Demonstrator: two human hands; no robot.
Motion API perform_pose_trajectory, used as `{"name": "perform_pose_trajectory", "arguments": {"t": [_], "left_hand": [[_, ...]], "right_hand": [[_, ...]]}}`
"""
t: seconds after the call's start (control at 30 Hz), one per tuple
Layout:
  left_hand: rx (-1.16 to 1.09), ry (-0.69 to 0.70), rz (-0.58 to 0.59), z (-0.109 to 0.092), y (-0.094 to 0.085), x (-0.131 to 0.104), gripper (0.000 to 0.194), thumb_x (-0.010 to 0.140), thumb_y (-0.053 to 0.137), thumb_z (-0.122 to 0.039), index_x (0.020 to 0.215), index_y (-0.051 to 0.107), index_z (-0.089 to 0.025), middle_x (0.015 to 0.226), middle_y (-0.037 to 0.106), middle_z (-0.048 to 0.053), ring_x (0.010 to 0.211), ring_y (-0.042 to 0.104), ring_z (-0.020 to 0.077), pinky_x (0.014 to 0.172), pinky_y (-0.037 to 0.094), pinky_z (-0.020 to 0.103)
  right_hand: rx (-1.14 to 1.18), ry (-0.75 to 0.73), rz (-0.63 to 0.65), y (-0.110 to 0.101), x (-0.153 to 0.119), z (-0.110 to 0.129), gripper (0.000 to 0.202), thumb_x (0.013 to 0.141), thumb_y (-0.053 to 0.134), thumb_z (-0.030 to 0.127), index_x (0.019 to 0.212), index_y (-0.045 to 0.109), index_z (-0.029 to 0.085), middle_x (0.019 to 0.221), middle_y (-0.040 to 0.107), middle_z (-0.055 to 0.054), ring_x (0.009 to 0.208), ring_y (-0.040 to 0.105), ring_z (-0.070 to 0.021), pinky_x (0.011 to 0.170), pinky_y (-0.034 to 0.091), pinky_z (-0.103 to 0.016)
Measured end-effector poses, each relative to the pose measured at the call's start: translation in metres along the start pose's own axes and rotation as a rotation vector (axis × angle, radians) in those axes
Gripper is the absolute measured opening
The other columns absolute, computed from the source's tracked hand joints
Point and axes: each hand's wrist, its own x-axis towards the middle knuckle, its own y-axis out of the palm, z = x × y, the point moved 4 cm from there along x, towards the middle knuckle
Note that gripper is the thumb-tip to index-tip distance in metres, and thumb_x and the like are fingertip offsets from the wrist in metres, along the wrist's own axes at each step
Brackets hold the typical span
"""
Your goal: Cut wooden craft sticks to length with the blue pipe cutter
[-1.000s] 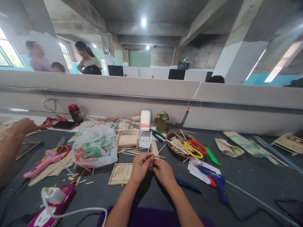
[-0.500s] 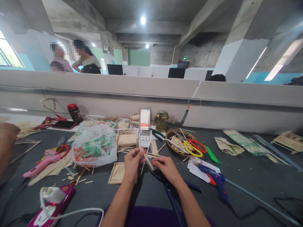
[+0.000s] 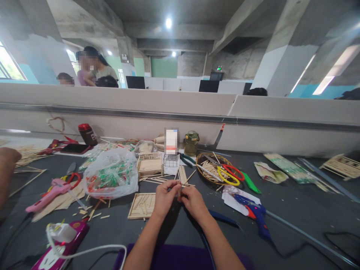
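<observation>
My left hand (image 3: 165, 198) and my right hand (image 3: 194, 202) meet above the dark table, fingertips pinched on short wooden sticks (image 3: 179, 192) held nearly upright between them. How many sticks there are, I cannot tell. Beneath my right forearm lies a dark blue-handled tool (image 3: 225, 217), largely hidden. Left of my left hand, a small square wooden panel (image 3: 135, 213) carries several loose short sticks. Just beyond my fingers, more wooden sticks (image 3: 182, 175) lie on the table.
A wicker basket (image 3: 200, 175) holds sticks and scissors (image 3: 229, 175). To the right lies a blue glue gun (image 3: 254, 210); a pink glue gun (image 3: 49, 195) is at left, near a plastic bag (image 3: 111, 174) and power strip (image 3: 60, 245). Someone's arm (image 3: 8, 172) reaches in at far left.
My hands have drawn closer together, and the sticks have turned from slanting to nearly upright. My left hand shifted right, uncovering more of the wooden panel.
</observation>
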Motion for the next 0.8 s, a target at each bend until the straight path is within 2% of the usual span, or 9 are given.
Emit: {"name": "perform_pose_trajectory", "arguments": {"t": [0.2,0.6,0.7,0.8], "left_hand": [[0.015,0.072,0.065,-0.006,0.004,-0.004,0.015,0.075,0.064,-0.025,0.081,0.077,-0.017,0.085,0.074,0.007,0.080,0.066,0.0206,0.071,0.051,0.027],[0.057,0.113,0.080,-0.014,0.007,-0.006,0.012,0.075,0.066,-0.025,0.079,0.078,-0.022,0.082,0.075,0.005,0.078,0.066,0.0205,0.074,0.048,0.028],[0.068,0.127,0.094,-0.013,0.007,-0.007,0.013,0.078,0.065,-0.024,0.080,0.077,-0.021,0.082,0.074,0.005,0.077,0.066,0.0195,0.073,0.048,0.027],[0.061,0.127,0.103,-0.011,0.008,-0.007,0.015,0.080,0.063,-0.026,0.082,0.077,-0.022,0.084,0.074,0.005,0.077,0.066,0.0195,0.072,0.049,0.027]], "right_hand": [[-0.031,-0.018,0.026,-0.001,0.000,-0.003,0.024,0.075,0.055,0.006,0.066,0.069,0.023,0.077,0.071,0.000,0.085,0.058,-0.0169,0.080,0.037,-0.024],[-0.050,0.005,0.021,-0.004,-0.001,0.001,0.022,0.075,0.056,0.009,0.066,0.070,0.022,0.081,0.071,-0.004,0.089,0.060,-0.0200,0.083,0.039,-0.028],[-0.038,-0.002,0.042,-0.012,-0.002,0.001,0.020,0.073,0.057,0.009,0.068,0.071,0.022,0.079,0.072,-0.004,0.086,0.061,-0.0204,0.079,0.041,-0.028],[0.058,0.004,-0.003,-0.029,-0.003,0.002,0.020,0.080,0.054,0.017,0.083,0.073,0.023,0.087,0.073,-0.003,0.083,0.063,-0.0191,0.076,0.044,-0.027]]}}
